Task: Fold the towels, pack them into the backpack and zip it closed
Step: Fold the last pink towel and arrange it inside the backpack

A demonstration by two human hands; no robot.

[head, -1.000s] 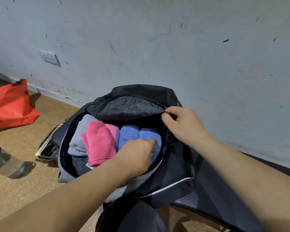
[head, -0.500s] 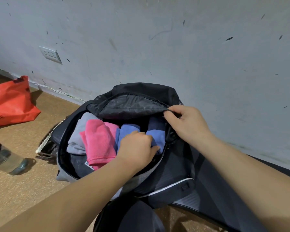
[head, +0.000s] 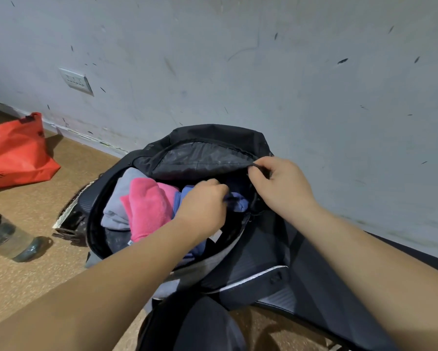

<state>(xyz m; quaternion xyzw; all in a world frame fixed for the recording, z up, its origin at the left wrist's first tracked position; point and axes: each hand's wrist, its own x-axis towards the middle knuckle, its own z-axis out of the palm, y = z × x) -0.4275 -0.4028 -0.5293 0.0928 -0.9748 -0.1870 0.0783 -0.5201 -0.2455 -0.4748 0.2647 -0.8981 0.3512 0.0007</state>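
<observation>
The left hand [head: 202, 203], gripping the blue towel [head: 236, 201], has pushed it deeper, below the right hand [head: 282, 188] pinching the backpack [head: 258, 259] rim, so zipping is probably close.

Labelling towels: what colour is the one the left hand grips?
Blue towel, head view.

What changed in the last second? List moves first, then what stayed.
The left hand moved deeper into the backpack, toward the right hand, shoving the blue towel down; that towel is now bunched and mostly hidden. The right hand kept pinching the opening's edge. The pink towel and grey towel stayed put.
</observation>
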